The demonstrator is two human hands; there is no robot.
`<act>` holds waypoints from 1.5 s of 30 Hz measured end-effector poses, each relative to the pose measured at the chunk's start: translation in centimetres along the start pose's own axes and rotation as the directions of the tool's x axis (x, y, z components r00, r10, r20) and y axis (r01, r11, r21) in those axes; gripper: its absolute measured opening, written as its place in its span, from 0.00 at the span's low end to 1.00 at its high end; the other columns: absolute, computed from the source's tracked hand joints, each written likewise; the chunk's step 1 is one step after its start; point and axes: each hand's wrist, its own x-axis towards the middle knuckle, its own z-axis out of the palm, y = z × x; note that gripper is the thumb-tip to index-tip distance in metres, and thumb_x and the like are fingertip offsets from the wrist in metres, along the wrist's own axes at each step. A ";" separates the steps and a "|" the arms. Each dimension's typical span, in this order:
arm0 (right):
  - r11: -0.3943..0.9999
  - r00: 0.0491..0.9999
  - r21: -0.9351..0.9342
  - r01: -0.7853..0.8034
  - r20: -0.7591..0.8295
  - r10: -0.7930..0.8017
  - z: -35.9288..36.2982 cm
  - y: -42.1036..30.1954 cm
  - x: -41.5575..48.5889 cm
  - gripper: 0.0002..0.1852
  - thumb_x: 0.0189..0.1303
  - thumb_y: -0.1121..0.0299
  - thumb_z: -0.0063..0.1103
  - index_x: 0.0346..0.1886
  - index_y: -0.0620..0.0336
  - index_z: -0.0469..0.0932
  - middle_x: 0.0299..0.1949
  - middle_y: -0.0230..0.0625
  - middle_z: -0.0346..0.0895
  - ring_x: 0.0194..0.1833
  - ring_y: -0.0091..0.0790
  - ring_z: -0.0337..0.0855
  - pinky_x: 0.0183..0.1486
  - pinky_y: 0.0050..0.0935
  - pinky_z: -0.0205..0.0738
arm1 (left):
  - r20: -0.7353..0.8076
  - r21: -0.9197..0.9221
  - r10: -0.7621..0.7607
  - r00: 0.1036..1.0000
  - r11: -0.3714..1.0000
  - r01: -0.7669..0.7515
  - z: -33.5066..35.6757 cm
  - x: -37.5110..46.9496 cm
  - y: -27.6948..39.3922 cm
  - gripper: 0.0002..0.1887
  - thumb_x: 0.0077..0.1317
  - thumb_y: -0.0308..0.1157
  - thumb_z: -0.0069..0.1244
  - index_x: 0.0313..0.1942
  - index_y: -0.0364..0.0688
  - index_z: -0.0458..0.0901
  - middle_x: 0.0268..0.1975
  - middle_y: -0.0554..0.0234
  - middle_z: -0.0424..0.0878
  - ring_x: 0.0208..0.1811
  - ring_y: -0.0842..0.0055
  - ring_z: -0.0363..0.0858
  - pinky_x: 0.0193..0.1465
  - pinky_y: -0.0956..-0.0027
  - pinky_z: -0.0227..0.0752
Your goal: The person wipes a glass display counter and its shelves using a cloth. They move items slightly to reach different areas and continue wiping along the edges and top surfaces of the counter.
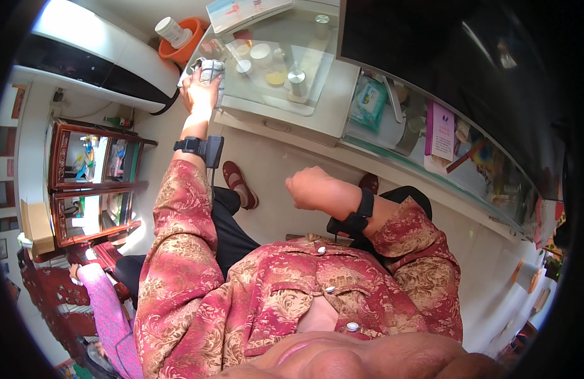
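My left hand (200, 94) reaches out and grips a folded checked cloth (212, 71) at the left edge of a glass-topped cabinet (216, 97). The cloth rests along that corner, close to a white strip of light. My right hand (312, 187) hangs in front of the cabinet with its fingers curled in, and nothing shows in it. Through or on the glass top I see white round containers (260, 54), a dish with something yellow (276, 77) and metal-capped glass supports (296, 78).
An orange bucket (197, 33) holding a white tub (172, 32) stands beyond the cloth, beside a white and black appliance (107, 57). A large dark screen (443, 61) overhangs the right. Glass-fronted wooden cabinets (55, 184) stand left. Another person's pink sleeve (105, 308) is lower left.
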 end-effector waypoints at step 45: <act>0.992 0.994 0.105 -0.074 -0.070 0.082 1.7 3.4 -4.6 0.17 0.53 0.70 0.66 0.49 0.54 0.86 0.49 0.37 0.86 0.50 0.45 0.87 0.46 0.54 0.81 | 0.227 -0.021 0.475 0.850 0.875 -0.484 0.7 -6.2 16.3 0.32 0.55 0.58 0.63 0.57 0.52 0.82 0.54 0.54 0.78 0.59 0.53 0.73 0.62 0.54 0.70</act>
